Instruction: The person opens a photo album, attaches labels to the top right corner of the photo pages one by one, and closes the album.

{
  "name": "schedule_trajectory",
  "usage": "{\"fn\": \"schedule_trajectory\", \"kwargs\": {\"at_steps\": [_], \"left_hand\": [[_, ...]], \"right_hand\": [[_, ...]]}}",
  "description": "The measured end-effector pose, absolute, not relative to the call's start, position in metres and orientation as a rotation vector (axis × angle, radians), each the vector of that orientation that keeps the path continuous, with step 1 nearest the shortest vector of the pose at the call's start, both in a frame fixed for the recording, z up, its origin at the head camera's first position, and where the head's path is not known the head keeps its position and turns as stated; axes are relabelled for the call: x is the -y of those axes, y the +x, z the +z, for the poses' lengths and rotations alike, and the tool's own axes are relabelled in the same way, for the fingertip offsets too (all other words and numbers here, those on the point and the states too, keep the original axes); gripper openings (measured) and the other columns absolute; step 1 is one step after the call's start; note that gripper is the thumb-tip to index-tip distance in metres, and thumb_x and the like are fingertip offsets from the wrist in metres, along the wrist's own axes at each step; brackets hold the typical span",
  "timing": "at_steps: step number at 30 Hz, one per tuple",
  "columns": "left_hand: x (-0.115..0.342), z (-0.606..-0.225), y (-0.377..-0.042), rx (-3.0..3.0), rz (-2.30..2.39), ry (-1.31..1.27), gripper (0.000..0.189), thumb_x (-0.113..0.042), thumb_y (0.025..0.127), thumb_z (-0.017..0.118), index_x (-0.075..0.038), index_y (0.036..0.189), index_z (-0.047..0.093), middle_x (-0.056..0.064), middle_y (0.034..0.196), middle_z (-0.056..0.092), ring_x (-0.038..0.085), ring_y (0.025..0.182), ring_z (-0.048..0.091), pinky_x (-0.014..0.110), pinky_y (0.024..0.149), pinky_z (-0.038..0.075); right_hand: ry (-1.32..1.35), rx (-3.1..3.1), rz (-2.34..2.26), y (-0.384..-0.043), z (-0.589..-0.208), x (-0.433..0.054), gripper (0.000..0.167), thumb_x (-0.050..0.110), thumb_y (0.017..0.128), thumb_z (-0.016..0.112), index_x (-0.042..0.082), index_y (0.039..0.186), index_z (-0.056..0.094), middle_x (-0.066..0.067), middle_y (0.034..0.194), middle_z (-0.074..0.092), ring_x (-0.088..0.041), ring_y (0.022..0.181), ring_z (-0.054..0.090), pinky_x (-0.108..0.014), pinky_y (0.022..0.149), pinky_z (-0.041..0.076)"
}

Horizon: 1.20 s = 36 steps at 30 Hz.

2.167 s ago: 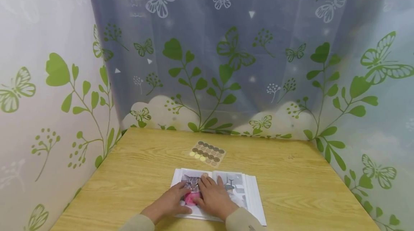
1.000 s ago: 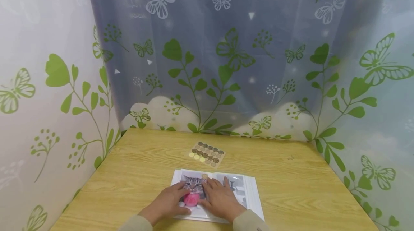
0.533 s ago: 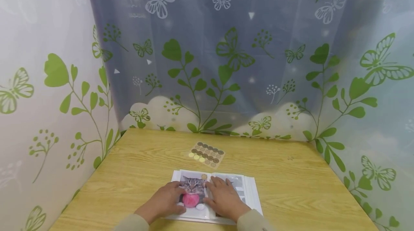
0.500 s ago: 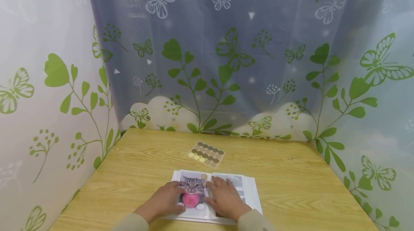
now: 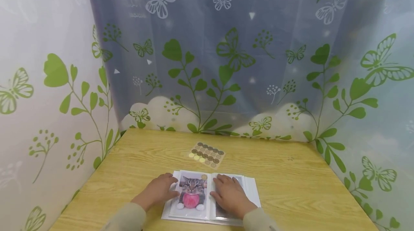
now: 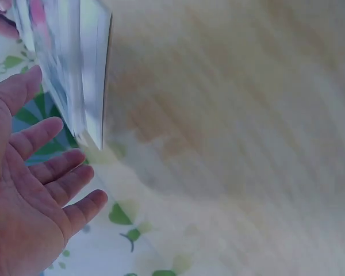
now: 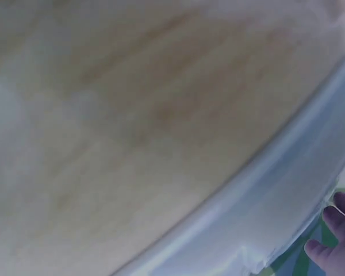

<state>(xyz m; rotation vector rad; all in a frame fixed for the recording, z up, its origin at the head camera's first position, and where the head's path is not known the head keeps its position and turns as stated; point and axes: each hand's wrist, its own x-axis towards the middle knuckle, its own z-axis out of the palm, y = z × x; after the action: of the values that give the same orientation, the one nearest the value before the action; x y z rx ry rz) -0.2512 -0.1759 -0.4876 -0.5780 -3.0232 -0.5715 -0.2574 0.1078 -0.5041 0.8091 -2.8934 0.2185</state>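
Observation:
An open photo album (image 5: 210, 213) lies near the table's front edge in the head view. Its left page bears a cat picture (image 5: 191, 189) with a pink round shape, and a small tan round sticker (image 5: 204, 177) sits at the picture's upper right. My left hand (image 5: 157, 190) is at the album's left edge; in the left wrist view its fingers (image 6: 56, 167) are spread beside the album (image 6: 93, 75), holding nothing. My right hand (image 5: 233, 194) rests on the right page with extended fingers, hiding much of its picture. The right wrist view shows only part of that hand (image 7: 336, 241).
A sheet of round stickers (image 5: 207, 155), in dark, tan and yellow rows, lies behind the album on the wooden table (image 5: 300, 188). Curtains with butterflies and leaves (image 5: 200, 80) stand close around the back and both sides.
Both hands have moved apart, the left one leftward off the cat picture and the right one rightward onto the right page. The cat picture and its round sticker are now uncovered.

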Motion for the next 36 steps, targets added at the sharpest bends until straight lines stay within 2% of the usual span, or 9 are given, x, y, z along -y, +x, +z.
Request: {"fn": "schedule_trajectory", "kwargs": {"at_steps": [7, 14, 25, 36], "left_hand": [[0.181, -0.478, -0.266, 3.062, -0.558, -0.480, 0.051, -0.028, 0.086, 0.076, 0.005, 0.123, 0.063, 0.028, 0.126, 0.058, 0.045, 0.121, 0.053, 0.059, 0.102, 0.042], [0.176, -0.472, -0.280, 3.070, -0.561, -0.443, 0.057, -0.030, 0.090, 0.072, 0.007, 0.130, 0.058, 0.031, 0.132, 0.055, 0.048, 0.125, 0.049, 0.059, 0.105, 0.038], [0.157, -0.464, -0.309, 3.094, -0.598, -0.426, 0.062, -0.033, 0.093, 0.068, 0.010, 0.135, 0.052, 0.031, 0.135, 0.053, 0.046, 0.128, 0.048, 0.056, 0.108, 0.037], [0.142, -0.469, -0.340, 3.091, -0.606, -0.428, 0.058, -0.031, 0.094, 0.067, 0.009, 0.134, 0.054, 0.029, 0.134, 0.055, 0.044, 0.125, 0.051, 0.054, 0.106, 0.040]], "right_hand": [[0.703, 2.923, 0.365, -0.273, -0.497, -0.118, 0.056, 0.040, 0.100, 0.056, -0.001, 0.138, 0.053, -0.024, 0.141, 0.051, -0.041, 0.131, 0.047, -0.061, 0.108, 0.034], [0.529, 2.956, 0.514, -0.292, -0.493, -0.122, 0.060, 0.039, 0.099, 0.057, -0.007, 0.137, 0.051, -0.027, 0.141, 0.050, -0.043, 0.131, 0.046, -0.062, 0.107, 0.035], [0.362, 2.996, 0.614, -0.315, -0.493, -0.126, 0.058, 0.036, 0.101, 0.055, -0.007, 0.138, 0.050, -0.028, 0.142, 0.049, -0.045, 0.131, 0.045, -0.062, 0.108, 0.034], [0.295, 3.047, 0.451, -0.322, -0.491, -0.124, 0.055, 0.040, 0.100, 0.056, -0.003, 0.134, 0.056, -0.025, 0.137, 0.053, -0.044, 0.126, 0.050, -0.063, 0.104, 0.037]]}}
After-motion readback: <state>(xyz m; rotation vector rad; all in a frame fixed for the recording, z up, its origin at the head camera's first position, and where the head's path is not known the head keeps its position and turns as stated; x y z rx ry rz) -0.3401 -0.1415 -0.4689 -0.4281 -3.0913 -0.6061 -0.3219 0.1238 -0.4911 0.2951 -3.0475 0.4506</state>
